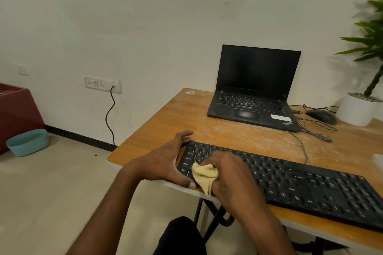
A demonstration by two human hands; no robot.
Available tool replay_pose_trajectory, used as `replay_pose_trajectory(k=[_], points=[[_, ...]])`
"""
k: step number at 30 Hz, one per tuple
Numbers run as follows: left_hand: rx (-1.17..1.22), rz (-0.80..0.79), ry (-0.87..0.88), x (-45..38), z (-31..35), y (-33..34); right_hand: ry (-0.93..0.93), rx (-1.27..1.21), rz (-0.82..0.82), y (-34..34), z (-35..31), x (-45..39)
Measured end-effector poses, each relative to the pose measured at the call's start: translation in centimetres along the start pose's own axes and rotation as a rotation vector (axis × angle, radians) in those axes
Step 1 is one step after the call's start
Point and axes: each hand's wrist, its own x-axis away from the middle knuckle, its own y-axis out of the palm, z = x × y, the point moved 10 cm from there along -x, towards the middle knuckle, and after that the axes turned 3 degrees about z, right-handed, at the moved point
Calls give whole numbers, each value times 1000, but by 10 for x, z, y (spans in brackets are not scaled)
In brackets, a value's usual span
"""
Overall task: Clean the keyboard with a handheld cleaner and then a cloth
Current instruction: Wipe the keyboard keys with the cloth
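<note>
At the far left a dark red box-like cabinet [14, 114] stands against the wall, with a rounded teal plastic tub [28, 142] on the pale tiled floor beside it. On the cream wall a white socket plate [103, 84] carries a plug, and its thin black cable [110, 116] snakes down to the dark skirting.

The wooden desk [170, 118] has a warm orange grain, a rounded corner and whitish dusty streaks across its top. At its near edge lies the keyboard [310, 184], long, flat, matte black plastic, set at a slant so its right end runs toward the lower right. The left hand [165, 164] clasps the keyboard's left end, fingers curled over the far corner and thumb hooked along the near edge. Just right of it the right hand [230, 176] clutches the cloth [205, 178], a soft, crumpled yellow-beige rag bunched in the fist and pressed down on the left-hand keys, a fold hanging over the keyboard's front edge.

Farther back sits an open black laptop [255, 89], screen dark, a white sticker on its palm rest. Thin dark cables trail from its right side to a smooth black mouse [322, 116]. At the far right a round white pot [358, 109] topped with pebbles holds a plant [371, 33] with long, pointed green leaves, blurred
</note>
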Motion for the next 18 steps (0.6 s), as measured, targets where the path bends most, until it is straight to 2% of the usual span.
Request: replay_pose_trajectory(k=[5,10,13,18], points=[[-21,4,25,-1,-1,2,-113,9,7,21,-26,-8],[11,-10,6,0,-2,0,-12,31,-34,-6,26,14],[21,-13,2,0,-3,-1,65,3,14,-25,59,26],[28,-17,-1,0,-2,1,12,-1,43,-16,40,23]])
